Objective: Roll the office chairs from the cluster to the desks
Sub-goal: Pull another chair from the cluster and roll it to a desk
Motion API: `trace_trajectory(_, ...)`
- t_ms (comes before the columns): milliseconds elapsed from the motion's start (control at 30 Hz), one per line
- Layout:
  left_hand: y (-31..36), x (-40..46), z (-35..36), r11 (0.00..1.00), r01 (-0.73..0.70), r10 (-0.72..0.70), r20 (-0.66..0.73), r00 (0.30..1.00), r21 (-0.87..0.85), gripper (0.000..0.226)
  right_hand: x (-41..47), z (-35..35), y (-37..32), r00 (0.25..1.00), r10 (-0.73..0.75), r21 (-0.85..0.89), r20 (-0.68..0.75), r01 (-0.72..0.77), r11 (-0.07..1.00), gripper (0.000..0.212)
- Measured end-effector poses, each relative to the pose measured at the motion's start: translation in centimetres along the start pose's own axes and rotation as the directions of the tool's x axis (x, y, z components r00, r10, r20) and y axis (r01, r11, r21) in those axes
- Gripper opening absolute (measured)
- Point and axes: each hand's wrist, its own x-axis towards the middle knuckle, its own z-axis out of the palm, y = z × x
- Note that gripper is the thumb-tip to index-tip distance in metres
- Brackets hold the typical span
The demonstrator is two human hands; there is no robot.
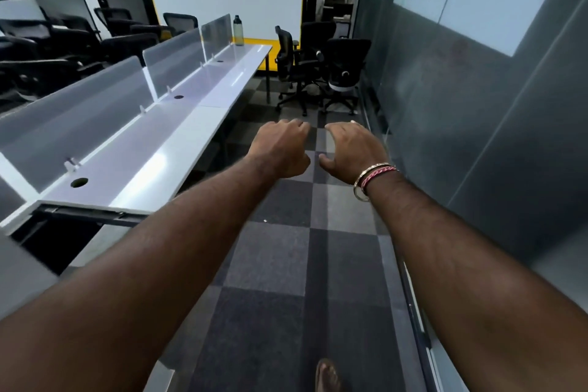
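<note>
Chairs (pixel 318 73) black, mesh-backed, clustered beyond desk (pixel 178 124).

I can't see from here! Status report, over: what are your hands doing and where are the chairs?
Left hand and right hand out front, holding nothing. Black office chairs clustered past the long white desk. Carpet aisle between, nothing blocking.

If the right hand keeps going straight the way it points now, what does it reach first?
Probably the nearest black office chair in the cluster at the end of the aisle. Between the right hand and that chair only bare carpet shows. Depth is hard to judge from this one view.
</note>
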Motion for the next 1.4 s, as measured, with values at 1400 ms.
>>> trace_trajectory(1400,-13.4,84.5,36.0,0.987,-0.129,0.131,0.017,0.991,-0.091,0.047,71.7,34.6,42.4,0.992,0.126,-0.081,0.024,-0.124,0.989,0.047)
